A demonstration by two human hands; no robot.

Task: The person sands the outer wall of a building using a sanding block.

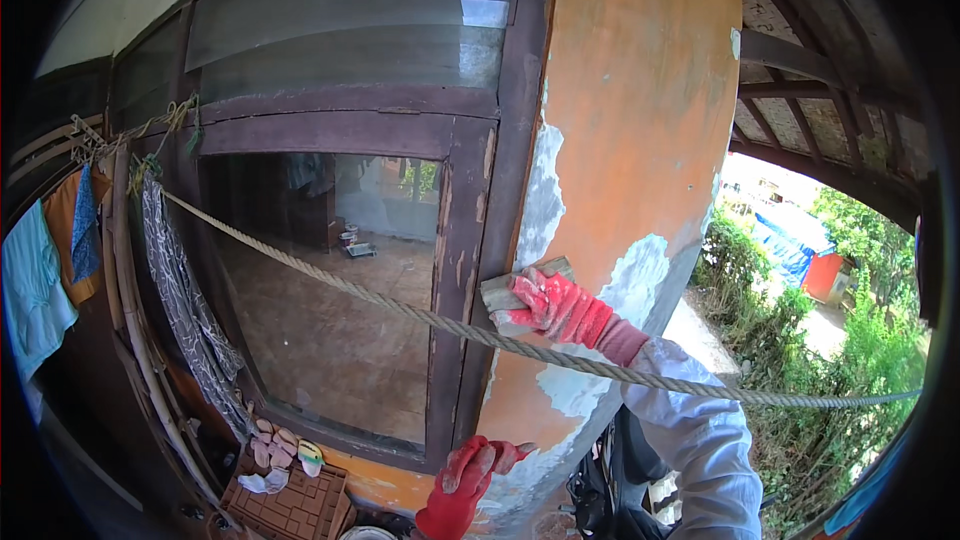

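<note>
My right hand [551, 307], in a red knit glove dusted with white, grips a worn grey-brown block [496, 295]. Whether it is wood or folded sandpaper I cannot tell. It lies flat across the edge of the orange painted wall [637, 127] and the dark window frame [491, 240]. White patches [637, 277] show where paint has come off. Lower down, my left hand [469, 484], also red-gloved, is beside the wall's foot. Its fingers are partly bent, one pointing right, and I see nothing in them.
A taut twisted rope [360, 291] crosses in front of the window and my right forearm. Clothes [37, 285] and a patterned cloth [184, 292] hang at left near bamboo poles [135, 315]. Slippers [274, 441] rest on a brown crate [289, 499]. A motorcycle [611, 472] stands below right.
</note>
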